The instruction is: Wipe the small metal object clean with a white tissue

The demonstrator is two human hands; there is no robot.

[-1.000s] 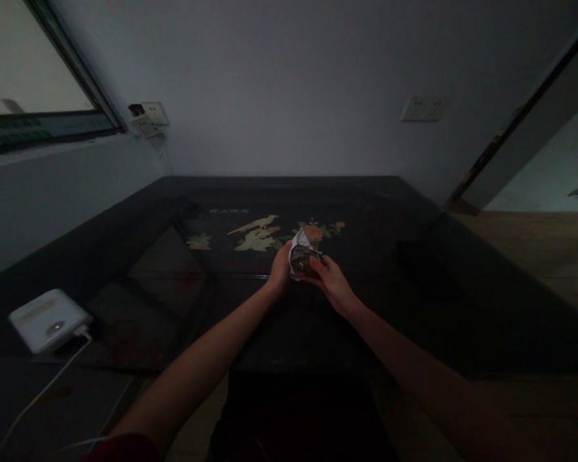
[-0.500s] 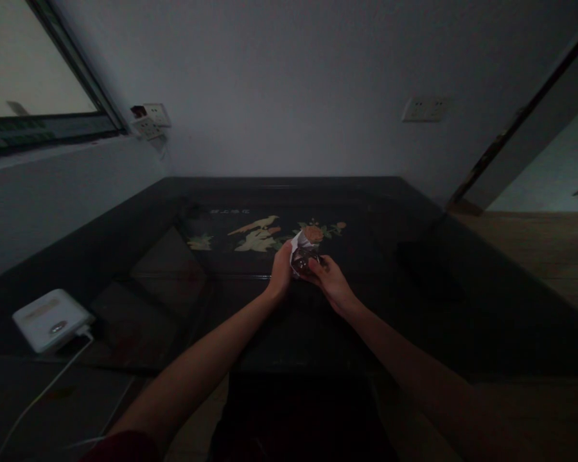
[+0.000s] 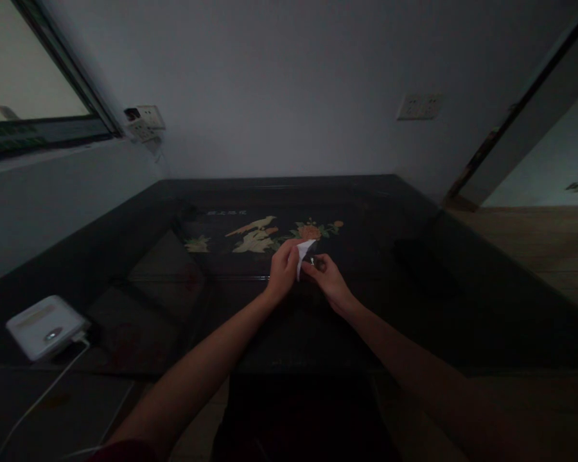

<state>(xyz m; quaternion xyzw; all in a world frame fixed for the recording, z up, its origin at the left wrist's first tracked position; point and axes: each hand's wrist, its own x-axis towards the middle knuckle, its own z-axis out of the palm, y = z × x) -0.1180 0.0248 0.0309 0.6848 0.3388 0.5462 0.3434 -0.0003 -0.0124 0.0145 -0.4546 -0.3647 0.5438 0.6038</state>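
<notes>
Starting far left, we've got a white box (image 3: pixel 48 327) sitting by the front left corner of the worktop (image 3: pixel 361 224), with a white cable (image 3: pixel 43 393) plugged in and trailing down past the front edge. Up above that is a bit of window (image 3: pixel 29 61), then some sockets (image 3: pixel 147 120) on the wall, just past the back left corner.

Next we get a bird (image 3: pixel 257 230) pictured on the dark top, roughly midway between the back and front edges, with an orange flower (image 3: pixel 309 231) to its right.

Just in front of those is our left hand (image 3: pixel 282 268), grip pinched on a white sheet (image 3: pixel 304 251); paper or cloth, we can't tell. The sheet stands up between both hands, over the middle of the worktop. Right beside it there's a small shiny thing (image 3: pixel 313 261), grip of our right hand (image 3: pixel 332 282) closed around it. Too dark and too covered by fingers for us to say what it is.

Further over, a black thing (image 3: pixel 424 269) lies towards the right edge, barely readable in this light, and past that edge we see wooden floor (image 3: pixel 553 247).
</notes>
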